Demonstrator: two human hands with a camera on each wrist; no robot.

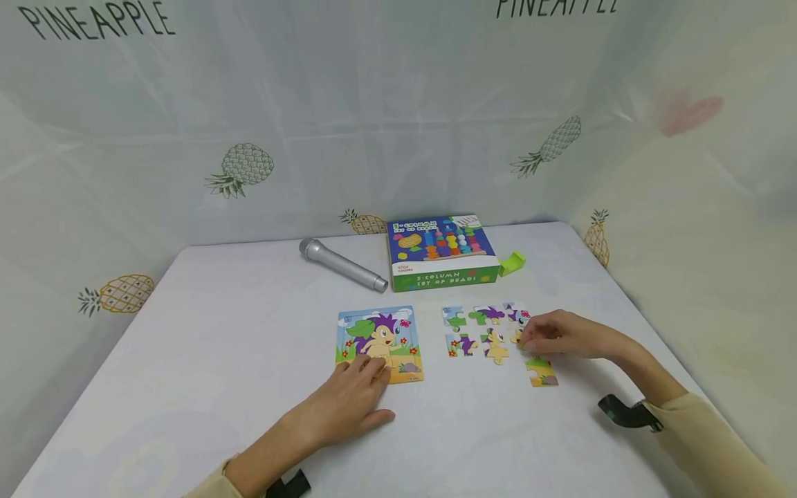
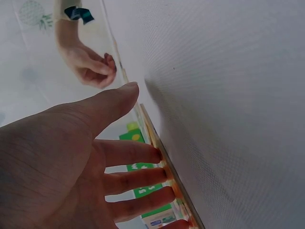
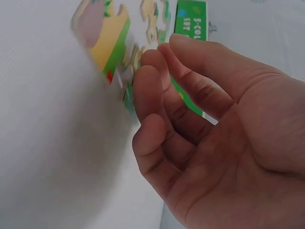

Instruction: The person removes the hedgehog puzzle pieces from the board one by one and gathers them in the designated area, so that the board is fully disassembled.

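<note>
Head view shows the right hand [image 1: 563, 336] resting on the white table [image 1: 205, 332] at the right end of a loose cluster of puzzle pieces [image 1: 492, 330], its fingertips bent down onto one piece near the middle row; whether they pinch that piece or only touch it cannot be told, since the hand covers it and the right wrist view is blurred there. In that wrist view the fingers [image 3: 157, 90] are curled and close together, just above the coloured pieces. Six pieces lie in plain sight in two rows of three, though the hand hides part of the right-hand ones, and a seventh piece [image 1: 540, 371], green and yellow, lies apart below the hand. To the left of the cluster sits one picture card [image 1: 380, 344] showing a purple-spined hedgehog, well clear of the loose pieces. The left hand [image 1: 349, 401] lies flat on the table with straight, slightly spread fingers, the tips pressing on the card's lower edge; the left wrist view shows three fingertips [image 2: 159, 174] meeting the edge of the card. Behind both, near the table's far side, stands one blue and green bead set box [image 1: 442, 252], with one small green block [image 1: 512, 262] just beside its right end and one grey microphone [image 1: 342, 265] lying at an angle to its left. A pineapple-printed sheet [image 1: 249, 166] surrounds the table.
</note>
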